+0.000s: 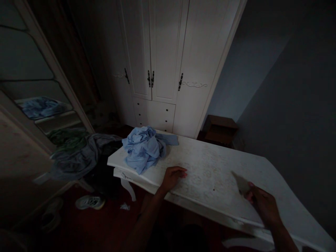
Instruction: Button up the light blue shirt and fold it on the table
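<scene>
A crumpled light blue cloth garment (144,147) lies heaped on the left end of a white table (204,164). My left hand (173,178) is over the table's near edge, right of the garment and apart from it. Its fingers are loosely bent, with nothing visible in them. Farther right, my right hand (264,203) is over the tabletop with its fingers pinched together. A thin greyish shape (239,181) extends from those fingertips; whether it is a cloth or partly shadow is unclear.
Grey and green clothes (76,154) are piled left of the table, beside a mirrored panel (39,59). A shoe (90,202) lies on the dark red floor. Behind stand a white wardrobe (168,45) and a small brown cabinet (222,127).
</scene>
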A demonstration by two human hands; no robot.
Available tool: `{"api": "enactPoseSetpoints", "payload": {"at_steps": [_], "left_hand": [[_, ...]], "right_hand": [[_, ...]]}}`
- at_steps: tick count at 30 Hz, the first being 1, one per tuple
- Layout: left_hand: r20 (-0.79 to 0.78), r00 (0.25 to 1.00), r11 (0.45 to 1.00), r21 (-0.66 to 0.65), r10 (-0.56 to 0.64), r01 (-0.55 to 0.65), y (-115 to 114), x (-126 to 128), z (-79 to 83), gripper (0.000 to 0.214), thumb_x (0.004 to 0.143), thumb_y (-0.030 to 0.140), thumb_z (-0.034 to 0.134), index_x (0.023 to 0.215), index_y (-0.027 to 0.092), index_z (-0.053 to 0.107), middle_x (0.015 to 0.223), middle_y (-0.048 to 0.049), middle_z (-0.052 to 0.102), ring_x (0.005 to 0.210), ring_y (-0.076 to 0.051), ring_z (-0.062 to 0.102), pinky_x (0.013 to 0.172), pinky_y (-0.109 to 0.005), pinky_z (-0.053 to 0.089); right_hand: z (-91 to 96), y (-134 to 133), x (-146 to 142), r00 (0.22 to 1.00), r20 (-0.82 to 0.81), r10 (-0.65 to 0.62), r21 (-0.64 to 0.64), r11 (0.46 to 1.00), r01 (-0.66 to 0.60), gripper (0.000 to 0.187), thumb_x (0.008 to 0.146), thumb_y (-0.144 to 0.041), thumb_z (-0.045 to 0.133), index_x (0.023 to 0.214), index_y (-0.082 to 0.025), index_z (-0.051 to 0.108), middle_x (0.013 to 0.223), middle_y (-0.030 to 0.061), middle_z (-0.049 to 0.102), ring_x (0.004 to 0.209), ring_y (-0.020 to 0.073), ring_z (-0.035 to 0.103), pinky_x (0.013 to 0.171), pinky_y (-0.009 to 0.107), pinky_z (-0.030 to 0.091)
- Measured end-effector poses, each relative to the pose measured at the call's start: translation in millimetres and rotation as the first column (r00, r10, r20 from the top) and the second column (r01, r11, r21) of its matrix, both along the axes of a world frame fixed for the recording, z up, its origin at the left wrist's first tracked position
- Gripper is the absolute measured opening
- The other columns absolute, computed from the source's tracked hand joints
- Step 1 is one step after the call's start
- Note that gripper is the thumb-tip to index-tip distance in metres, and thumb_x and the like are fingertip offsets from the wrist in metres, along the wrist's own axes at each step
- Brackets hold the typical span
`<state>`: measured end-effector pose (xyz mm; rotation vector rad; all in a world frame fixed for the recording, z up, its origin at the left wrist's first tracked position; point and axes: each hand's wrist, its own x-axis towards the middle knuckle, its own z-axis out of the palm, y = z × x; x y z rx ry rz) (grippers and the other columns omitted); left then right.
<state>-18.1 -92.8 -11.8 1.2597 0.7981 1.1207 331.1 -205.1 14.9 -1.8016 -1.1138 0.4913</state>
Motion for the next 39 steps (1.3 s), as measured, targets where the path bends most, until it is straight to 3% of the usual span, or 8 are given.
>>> {"api": "enactPoseSetpoints", "payload": {"at_steps": [6, 9, 14, 20, 26, 30, 34, 39], "left_hand": [[-0.01, 1.0, 0.992, 0.124, 0.015, -0.014, -16.9, -45.7, 28.2, 0.043, 0.079, 0.051, 0.067, 0.102, 0.016, 0.072, 0.092, -0.0122, 0.076, 0.083, -0.023, 0.071, 0.079, -0.037, 0.056], [-0.043, 0.979, 0.966, 0.181, 0.197, -0.186, -19.1, -83.6, 50.1, 0.032, 0.076, 0.046, 0.071, 0.091, 0.018, 0.069, 0.099, -0.0103, 0.075, 0.09, -0.023, 0.07, 0.085, -0.037, 0.055], [-0.13, 0.843, 0.814, 0.37, 0.522, -0.447, -7.0, -151.0, 70.9, 0.027, 0.082, 0.046, 0.064, 0.08, 0.019, 0.066, 0.109, -0.0094, 0.073, 0.104, -0.025, 0.067, 0.096, -0.04, 0.05], [-0.404, 0.513, 0.642, 0.602, 0.758, -0.475, 16.2, -193.0, 53.7, 0.044, 0.086, 0.053, 0.055, 0.108, 0.016, 0.066, 0.13, -0.0163, 0.06, 0.126, -0.03, 0.052, 0.108, -0.049, 0.04], [-0.613, 0.439, 0.753, 0.511, 0.657, -0.414, 23.3, -193.8, 34.3, 0.044, 0.08, 0.032, 0.064, 0.121, 0.015, 0.061, 0.119, -0.0146, 0.067, 0.111, -0.029, 0.063, 0.097, -0.044, 0.049], [-0.571, 0.462, 0.728, 0.609, 0.678, -0.315, 12.5, -184.5, 41.6, 0.035, 0.083, 0.014, 0.051, 0.114, 0.017, 0.068, 0.11, -0.0108, 0.071, 0.105, -0.026, 0.066, 0.094, -0.04, 0.051], [-0.589, 0.548, 0.751, 0.65, 0.594, -0.116, -3.2, -172.6, 50.7, 0.04, 0.083, 0.008, 0.048, 0.115, 0.018, 0.07, 0.1, -0.0104, 0.071, 0.093, -0.023, 0.066, 0.085, -0.037, 0.053], [-0.547, 0.69, 0.811, 0.577, 0.475, -0.101, -11.5, -180.2, 47.8, 0.03, 0.093, 0.028, 0.049, 0.111, 0.02, 0.072, 0.094, -0.0085, 0.071, 0.087, -0.021, 0.066, 0.08, -0.033, 0.054]], "right_hand": [[6.4, 11.1, -5.2, 0.985, 0.033, 0.168, -0.048, 0.985, -0.166, 0.062, 0.079, -0.074, 0.05, 0.051, -0.019, 0.06, 0.055, 0.0052, 0.059, 0.054, 0.0184, 0.054, 0.055, 0.03, 0.043], [14.0, 26.9, -23.8, 0.966, 0.027, 0.259, -0.027, 0.966, -0.258, 0.061, 0.077, -0.075, 0.053, 0.055, -0.019, 0.061, 0.054, 0.0049, 0.057, 0.053, 0.0182, 0.052, 0.053, 0.03, 0.041], [35.0, 69.2, -84.5, 0.854, -0.063, 0.516, 0.077, 0.856, -0.511, 0.054, 0.075, -0.072, 0.06, 0.063, -0.019, 0.064, 0.061, 0.0059, 0.061, 0.057, 0.0181, 0.055, 0.056, 0.031, 0.045], [55.4, 133.4, -187.7, 0.621, -0.134, 0.773, 0.194, 0.635, -0.748, 0.043, 0.078, -0.062, 0.065, 0.084, -0.019, 0.063, 0.075, 0.0042, 0.066, 0.064, 0.0148, 0.059, 0.062, 0.029, 0.048], [71.1, 180.3, -292.6, 0.479, 0.145, 0.866, 0.12, 0.465, -0.877, 0.052, 0.081, -0.058, 0.064, 0.115, -0.019, 0.06, 0.112, 0.0116, 0.067, 0.103, 0.0238, 0.064, 0.088, 0.04, 0.05], [81.1, 196.5, -339.0, 0.452, 0.445, 0.773, -0.017, 0.513, -0.858, 0.078, 0.076, -0.057, 0.07, 0.138, -0.015, 0.048, 0.141, 0.019, 0.05, 0.132, 0.0322, 0.046, 0.109, 0.047, 0.035], [82.9, 209.0, -360.7, 0.428, 0.596, 0.679, -0.167, 0.626, -0.761, 0.087, 0.078, -0.057, 0.068, 0.142, -0.005, 0.041, 0.14, 0.0265, 0.049, 0.13, 0.0363, 0.047, 0.108, 0.047, 0.036], [80.7, 217.9, -355.1, 0.384, 0.599, 0.703, -0.324, 0.651, -0.686, 0.033, 0.088, -0.037, 0.061, 0.11, -0.014, 0.067, 0.11, 0.017, 0.07, 0.104, 0.0308, 0.064, 0.086, 0.037, 0.047]]}}
